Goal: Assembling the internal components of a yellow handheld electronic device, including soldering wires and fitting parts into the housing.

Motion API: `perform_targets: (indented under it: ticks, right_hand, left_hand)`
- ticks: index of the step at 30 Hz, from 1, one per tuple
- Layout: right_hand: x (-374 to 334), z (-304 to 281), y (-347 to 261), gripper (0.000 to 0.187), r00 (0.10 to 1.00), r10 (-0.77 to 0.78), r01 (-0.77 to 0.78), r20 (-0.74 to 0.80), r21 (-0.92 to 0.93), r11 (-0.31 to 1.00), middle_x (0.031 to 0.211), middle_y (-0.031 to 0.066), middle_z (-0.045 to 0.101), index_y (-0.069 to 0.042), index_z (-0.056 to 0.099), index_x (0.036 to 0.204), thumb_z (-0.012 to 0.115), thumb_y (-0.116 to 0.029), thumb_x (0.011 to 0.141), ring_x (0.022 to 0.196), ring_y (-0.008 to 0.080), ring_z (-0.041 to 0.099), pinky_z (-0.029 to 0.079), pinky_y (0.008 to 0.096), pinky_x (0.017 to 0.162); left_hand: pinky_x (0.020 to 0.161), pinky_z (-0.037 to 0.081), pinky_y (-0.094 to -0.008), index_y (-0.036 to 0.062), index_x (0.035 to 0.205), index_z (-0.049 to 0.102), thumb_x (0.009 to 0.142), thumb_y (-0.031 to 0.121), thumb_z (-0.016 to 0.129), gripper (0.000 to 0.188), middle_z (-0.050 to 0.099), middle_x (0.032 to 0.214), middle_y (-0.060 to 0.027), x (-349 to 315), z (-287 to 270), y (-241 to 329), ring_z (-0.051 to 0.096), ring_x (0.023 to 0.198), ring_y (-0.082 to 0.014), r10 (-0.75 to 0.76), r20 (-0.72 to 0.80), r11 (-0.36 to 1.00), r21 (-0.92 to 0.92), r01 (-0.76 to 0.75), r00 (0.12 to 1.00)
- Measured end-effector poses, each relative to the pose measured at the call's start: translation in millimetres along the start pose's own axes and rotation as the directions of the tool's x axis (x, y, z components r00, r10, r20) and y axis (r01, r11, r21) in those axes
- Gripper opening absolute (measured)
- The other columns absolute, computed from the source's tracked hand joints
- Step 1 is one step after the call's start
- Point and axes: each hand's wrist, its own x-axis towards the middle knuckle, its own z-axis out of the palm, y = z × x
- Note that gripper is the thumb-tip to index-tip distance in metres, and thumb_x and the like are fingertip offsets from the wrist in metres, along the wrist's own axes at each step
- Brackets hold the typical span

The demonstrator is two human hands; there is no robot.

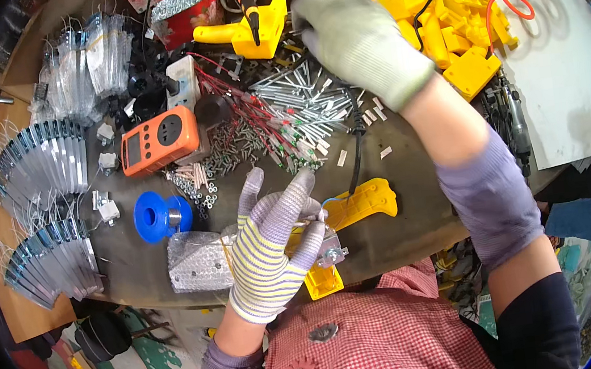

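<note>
My left hand [266, 250], in a striped glove, is closed over a yellow pistol-shaped housing half [367, 202] at the near table edge. Its thumb and a finger come together by thin wires, while other fingers stick out. Beside the thumb a small metal bracket [331, 251] sits on the housing. My right hand [355, 39], in a pale glove, is at the far side, smeared by motion with its fingers hidden. It is nearest to another yellow housing [260, 32], with a black-and-yellow-handled tool [247, 13] over it, and a pile of yellow housings [448, 21].
An orange meter [159, 142], a blue solder spool [157, 216] and bubble wrap [198, 261] lie left. Metal pins [300, 96], screws [237, 147] and red wires [250, 102] cover the middle. Fanned metal strips [41, 162] line the left edge. A black cable [359, 133] crosses the table.
</note>
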Motion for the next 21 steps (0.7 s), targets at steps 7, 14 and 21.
perform_targets:
  ticks: [7,14,21]
  right_hand:
    - [-110,-10,-12,0.018,0.844,-0.487,0.02,0.226,0.893,0.449,0.091,0.0142,0.07,-0.004,0.067,0.101,0.064,-0.013,0.085,0.085,0.0317,0.07,0.056,0.0399,0.077]
    - [-110,-2,-8,0.016,0.801,-0.525,-0.071,0.288,0.916,0.396,0.1,0.0095,0.069,-0.005,0.068,0.1,0.072,-0.013,0.086,0.088,0.0234,0.067,0.054,0.0352,0.083]
    - [-92,9,-9,0.015,0.645,-0.749,0.118,0.152,0.948,0.294,0.094,0.0118,0.07,-0.004,0.072,0.096,0.072,-0.012,0.083,0.09,0.0299,0.067,0.053,0.0386,0.082]
  left_hand:
    - [0.116,0.031,-0.0484,0.0093,0.136,0.059,0.077,0.008,0.075,0.061,0.07,0.092,0.0025,4,-3,3,0.068,0.089,-0.0169,0.034,0.006,0.999,0.035,-0.034,0.999]
    - [0.089,0.04,-0.0445,0.0243,0.096,0.076,0.064,0.029,0.083,0.033,0.05,0.086,0.0041,-26,-8,14,0.054,0.083,-0.0186,0.187,0.004,0.932,0.314,-0.178,0.982]
    - [0.079,0.042,-0.0404,0.0257,0.098,0.078,0.064,0.031,0.08,0.035,0.052,0.081,0.0048,-36,7,11,0.054,0.077,-0.0179,0.212,0.094,0.903,0.361,-0.232,0.973]
